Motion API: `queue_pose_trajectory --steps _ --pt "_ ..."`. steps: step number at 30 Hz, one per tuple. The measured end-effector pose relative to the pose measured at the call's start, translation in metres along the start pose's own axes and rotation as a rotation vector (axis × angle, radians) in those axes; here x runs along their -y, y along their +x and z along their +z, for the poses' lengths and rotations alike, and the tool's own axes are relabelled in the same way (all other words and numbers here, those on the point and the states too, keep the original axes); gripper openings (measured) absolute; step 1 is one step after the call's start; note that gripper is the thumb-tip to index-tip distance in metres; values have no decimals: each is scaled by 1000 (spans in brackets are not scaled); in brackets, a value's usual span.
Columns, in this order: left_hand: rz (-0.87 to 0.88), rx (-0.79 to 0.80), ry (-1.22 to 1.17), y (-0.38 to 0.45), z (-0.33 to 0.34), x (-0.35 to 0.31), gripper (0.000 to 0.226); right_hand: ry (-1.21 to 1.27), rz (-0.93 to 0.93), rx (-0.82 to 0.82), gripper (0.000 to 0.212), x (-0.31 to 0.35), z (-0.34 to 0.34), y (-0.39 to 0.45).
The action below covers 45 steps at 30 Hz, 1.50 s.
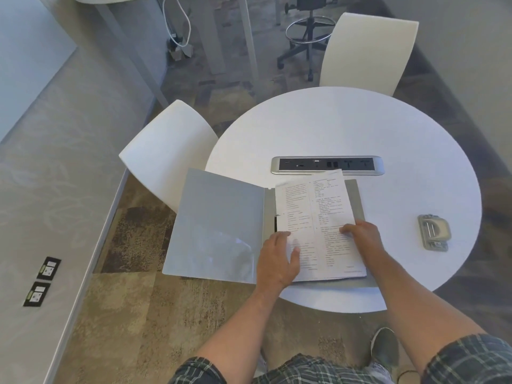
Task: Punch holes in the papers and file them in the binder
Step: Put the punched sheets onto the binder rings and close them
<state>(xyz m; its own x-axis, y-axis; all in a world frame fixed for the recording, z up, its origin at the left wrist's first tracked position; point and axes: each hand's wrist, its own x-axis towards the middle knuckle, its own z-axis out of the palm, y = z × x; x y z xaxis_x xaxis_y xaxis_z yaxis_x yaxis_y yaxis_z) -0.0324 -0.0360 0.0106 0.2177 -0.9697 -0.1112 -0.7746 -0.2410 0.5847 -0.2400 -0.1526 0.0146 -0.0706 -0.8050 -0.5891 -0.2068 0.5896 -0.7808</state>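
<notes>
Evidently, step in hand: seating the white printed papers point(315, 217) on the right-hand half of the open grey plastic binder point(219, 225), by the look of it.

Where the papers are: on the binder's back cover, which lies on the round white table point(360, 128); the sheets are fanned a little, the top one skewed against those beneath, and their far corners reach toward the silver power-socket strip point(327, 165) set into the table.

Binder: spread flat, its front cover hanging out past the table's left edge; a dark fastener shows at the spine, just beside the papers' left edge (whether any holes are over it I cannot tell).

Punch: the grey metal hole punch point(434, 231) sits well apart to the right, untouched.

How to do it well: square the stack first by tapping the left edges flush, then line the holes up with the fastener before pressing down; forcing skewed sheets would likely tear the holes.

Left hand point(279, 259): palm down, fingers loosely spread, lying on the lower left part of the papers near the spine, the thumb stretched out over the sheet.

Right hand point(363, 239): palm down, fingers curled and close together, tips pressing the middle of the top sheet; not pinching anything I can make out.

Forearms: both reach forward from the bottom of the view, converging on the stack.
</notes>
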Motion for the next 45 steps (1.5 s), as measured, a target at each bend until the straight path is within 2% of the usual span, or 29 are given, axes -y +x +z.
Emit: queue_pose_trajectory --steps 3,7,11,13,14,17,20,23,28,33,40,45 --pt "-127 79 12 9 0 7 52 -80 -9 -49 14 -6 -9 -1" --pt "-203 153 -16 14 1 12 41 -190 -1 -129 12 -19 -10 1" --pt "-230 192 -91 17 6 17 35 -542 17 -319 40 -23 5 -7" --pt "-264 158 -124 19 8 18 34 -750 -155 -405 53 -25 17 -11" --pt "-292 133 -139 21 7 16 33 -765 -282 -361 54 -27 23 -13" --pt "-396 62 -184 29 6 14 26 -763 -561 -17 45 -30 46 -20" --pt "-488 7 -193 42 4 14 23 -1035 -654 246 54 -30 63 -25" --pt "-553 2 -198 55 2 13 20 -1233 -627 363 66 -35 68 -27" --pt "-655 56 -200 73 2 13 15 -1311 -602 413 75 -40 65 -26" --pt "-781 95 -251 85 3 16 44 -1296 -583 428 75 -38 67 -25" --pt "-767 119 -254 86 2 13 16 -1275 -574 415 75 -39 66 -19" --pt "-723 95 -277 86 -3 12 12 -1234 -549 370 66 -35 68 -19"
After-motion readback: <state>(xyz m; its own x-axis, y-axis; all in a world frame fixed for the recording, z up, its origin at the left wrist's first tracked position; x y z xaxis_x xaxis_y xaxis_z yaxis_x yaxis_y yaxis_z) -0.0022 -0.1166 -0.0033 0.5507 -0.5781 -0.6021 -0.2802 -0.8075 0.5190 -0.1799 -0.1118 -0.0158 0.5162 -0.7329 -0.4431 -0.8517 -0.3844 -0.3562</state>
